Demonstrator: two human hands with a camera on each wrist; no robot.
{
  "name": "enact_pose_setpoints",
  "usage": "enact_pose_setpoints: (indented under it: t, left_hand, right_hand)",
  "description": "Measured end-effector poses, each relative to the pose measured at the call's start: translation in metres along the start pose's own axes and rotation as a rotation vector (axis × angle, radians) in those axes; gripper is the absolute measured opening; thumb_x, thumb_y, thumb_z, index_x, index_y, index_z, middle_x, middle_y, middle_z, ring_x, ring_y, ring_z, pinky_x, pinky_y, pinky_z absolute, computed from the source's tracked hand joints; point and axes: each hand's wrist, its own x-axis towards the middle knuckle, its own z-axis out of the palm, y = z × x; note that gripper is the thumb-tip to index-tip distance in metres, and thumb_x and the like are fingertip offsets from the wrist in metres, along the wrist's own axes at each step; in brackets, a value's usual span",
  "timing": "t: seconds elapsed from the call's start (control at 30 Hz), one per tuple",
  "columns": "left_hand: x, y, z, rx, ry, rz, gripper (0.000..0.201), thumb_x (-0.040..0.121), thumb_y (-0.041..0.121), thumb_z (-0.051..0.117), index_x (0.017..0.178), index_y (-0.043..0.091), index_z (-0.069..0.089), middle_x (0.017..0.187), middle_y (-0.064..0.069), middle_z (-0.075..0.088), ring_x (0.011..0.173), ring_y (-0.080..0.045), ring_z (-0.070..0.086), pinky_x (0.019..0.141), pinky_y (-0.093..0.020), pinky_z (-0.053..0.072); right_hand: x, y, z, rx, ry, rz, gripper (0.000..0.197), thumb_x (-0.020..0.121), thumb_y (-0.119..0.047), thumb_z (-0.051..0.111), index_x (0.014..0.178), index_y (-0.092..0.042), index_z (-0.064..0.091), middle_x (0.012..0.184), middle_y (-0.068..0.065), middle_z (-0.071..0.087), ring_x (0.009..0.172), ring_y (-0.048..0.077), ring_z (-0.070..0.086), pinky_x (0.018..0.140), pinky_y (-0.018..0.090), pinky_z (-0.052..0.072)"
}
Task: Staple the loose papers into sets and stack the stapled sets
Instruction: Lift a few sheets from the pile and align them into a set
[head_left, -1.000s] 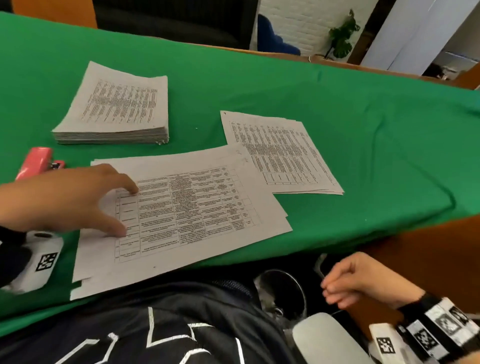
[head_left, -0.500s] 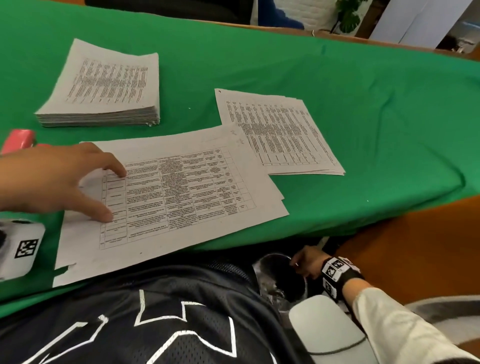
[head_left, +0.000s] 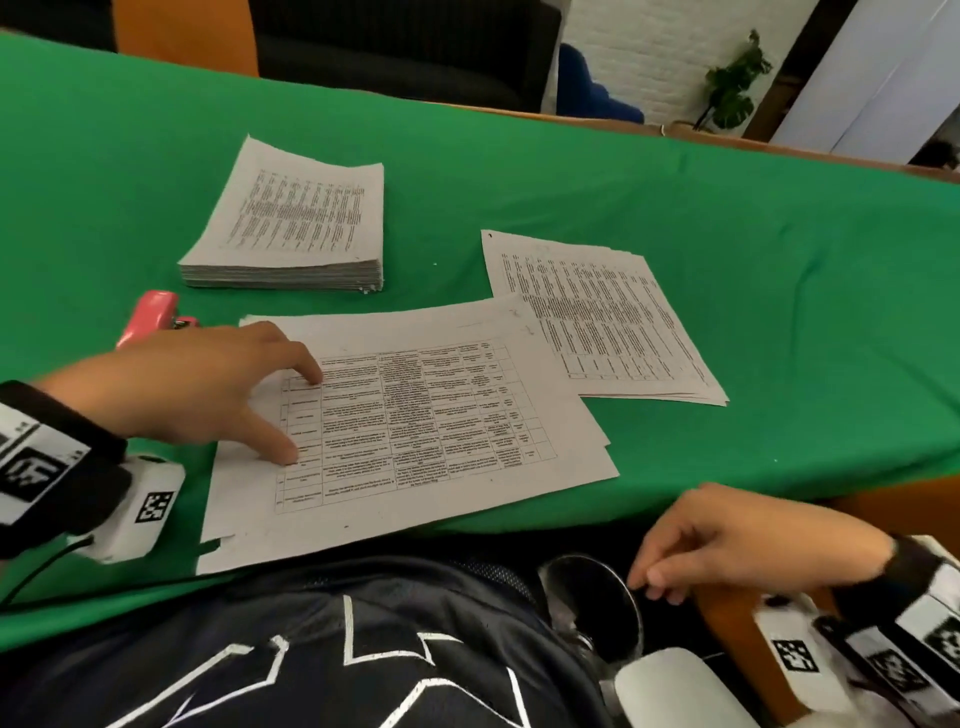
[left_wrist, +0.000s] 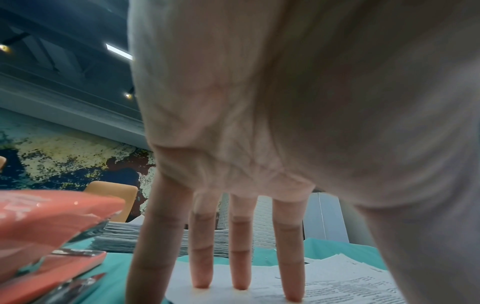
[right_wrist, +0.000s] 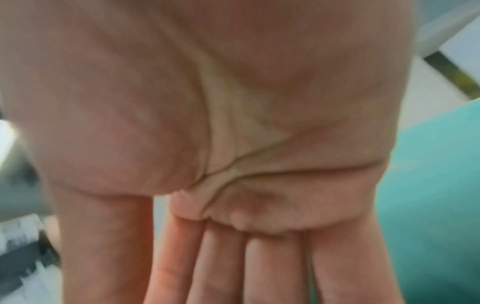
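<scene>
A loose set of printed sheets (head_left: 415, 426) lies fanned at the near edge of the green table (head_left: 779, 312). My left hand (head_left: 208, 389) rests on its left part, straight fingers (left_wrist: 239, 257) pressing the paper (left_wrist: 337, 286). The pink stapler (head_left: 150, 317) lies just behind that hand, seen close (left_wrist: 46, 236) in the left wrist view. A thick stack of papers (head_left: 296, 228) sits at the back left and a thin pile of sets (head_left: 602, 317) at the right. My right hand (head_left: 727, 540) hovers below the table edge, fingers straight (right_wrist: 259, 267), holding nothing.
A dark round chair part (head_left: 597, 603) and a white armrest (head_left: 675, 691) sit under my right hand. Orange wood (head_left: 893, 509) shows beneath the cloth at right. Bare green cloth stretches across the far and right side of the table.
My right hand came back up from beside the chair to just under the table edge. My left hand stayed pressed on the sheets. The head view shifted.
</scene>
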Motion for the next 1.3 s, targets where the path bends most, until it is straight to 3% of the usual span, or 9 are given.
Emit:
enact_pose_setpoints:
  t: [0.13, 0.27, 0.5, 0.7, 0.87, 1.07, 1.17, 1.23, 1.3]
  left_hand:
    - [-0.004, 0.002, -0.001, -0.022, 0.019, 0.006, 0.085, 0.058, 0.089, 0.073, 0.132, 0.065, 0.038, 0.140, 0.028, 0.042, 0.118, -0.005, 0.054, 0.103, -0.039, 0.048]
    - [-0.007, 0.002, 0.000, -0.027, 0.043, 0.010, 0.082, 0.064, 0.080, 0.077, 0.134, 0.062, 0.040, 0.140, 0.026, 0.044, 0.121, -0.007, 0.051, 0.105, -0.041, 0.046]
    - [-0.009, 0.004, -0.003, -0.017, 0.074, 0.011, 0.082, 0.068, 0.073, 0.080, 0.138, 0.055, 0.044, 0.144, 0.023, 0.044, 0.123, -0.009, 0.049, 0.108, -0.040, 0.043]
    - [-0.012, 0.004, -0.005, -0.057, 0.083, 0.009, 0.081, 0.069, 0.073, 0.080, 0.140, 0.053, 0.045, 0.144, 0.022, 0.045, 0.127, -0.010, 0.047, 0.111, -0.041, 0.041]
    - [-0.014, -0.019, 0.002, -0.370, 0.270, -0.096, 0.071, 0.080, 0.078, 0.066, 0.142, 0.047, 0.047, 0.144, 0.022, 0.046, 0.137, -0.007, 0.044, 0.127, -0.043, 0.021]
    - [-0.015, -0.051, -0.004, -0.633, 0.329, -0.247, 0.077, 0.087, 0.078, 0.053, 0.150, 0.034, 0.044, 0.134, 0.002, 0.059, 0.115, -0.014, 0.059, 0.097, -0.034, 0.047]
    - [-0.023, -0.056, -0.013, -1.060, 0.409, -0.059, 0.098, 0.060, 0.091, 0.071, 0.138, 0.033, 0.056, 0.128, 0.005, 0.071, 0.115, -0.015, 0.069, 0.098, -0.036, 0.050]
    - [-0.023, -0.054, -0.017, -1.452, 0.506, 0.099, 0.107, 0.050, 0.076, 0.090, 0.138, 0.024, 0.058, 0.129, 0.000, 0.073, 0.121, -0.024, 0.069, 0.102, -0.044, 0.052]
    - [-0.017, -0.049, -0.021, -1.682, 0.637, 0.204, 0.087, 0.073, 0.046, 0.090, 0.145, 0.016, 0.052, 0.135, -0.010, 0.070, 0.127, -0.034, 0.065, 0.105, -0.053, 0.051]
  right_hand:
    - [-0.005, -0.080, -0.046, 0.087, 0.107, -0.261, 0.025, 0.098, -0.030, 0.069, 0.119, -0.020, 0.077, 0.106, -0.001, 0.080, 0.094, 0.019, 0.077, 0.091, 0.038, 0.061]
    - [0.064, -0.130, -0.085, -0.153, 0.415, -0.390, 0.028, 0.095, -0.039, 0.071, 0.122, -0.032, 0.074, 0.114, -0.017, 0.076, 0.104, -0.001, 0.070, 0.098, 0.031, 0.057]
    - [0.195, -0.174, -0.131, -0.565, 0.327, -0.120, 0.085, 0.083, -0.062, 0.077, 0.154, -0.031, 0.043, 0.162, -0.004, 0.042, 0.145, 0.023, 0.043, 0.121, 0.044, 0.035]
    - [0.214, -0.180, -0.143, -0.652, 0.247, 0.028, 0.092, 0.066, -0.062, 0.090, 0.143, -0.033, 0.048, 0.131, -0.004, 0.060, 0.108, 0.019, 0.055, 0.097, 0.034, 0.047]
    - [0.206, -0.176, -0.139, -0.643, 0.276, -0.003, 0.046, 0.078, -0.046, 0.088, 0.116, -0.022, 0.074, 0.105, -0.003, 0.074, 0.096, 0.022, 0.068, 0.081, 0.031, 0.055]
    - [0.144, -0.156, -0.150, -0.317, 0.489, -0.168, 0.020, 0.078, -0.037, 0.090, 0.089, -0.033, 0.074, 0.088, -0.014, 0.075, 0.079, 0.007, 0.070, 0.069, 0.025, 0.055]
    - [0.113, -0.148, -0.150, -0.025, 0.615, -0.309, 0.028, 0.077, -0.032, 0.091, 0.100, -0.021, 0.080, 0.094, -0.004, 0.080, 0.083, 0.016, 0.077, 0.081, 0.038, 0.064]
    - [0.101, -0.147, -0.142, 0.249, 0.647, -0.439, 0.033, 0.078, -0.024, 0.089, 0.107, -0.014, 0.079, 0.100, 0.004, 0.081, 0.088, 0.027, 0.078, 0.081, 0.043, 0.064]
    - [0.096, -0.152, -0.128, 0.460, 0.678, -0.561, 0.037, 0.076, -0.021, 0.087, 0.110, -0.009, 0.077, 0.105, 0.011, 0.080, 0.091, 0.036, 0.077, 0.082, 0.047, 0.064]
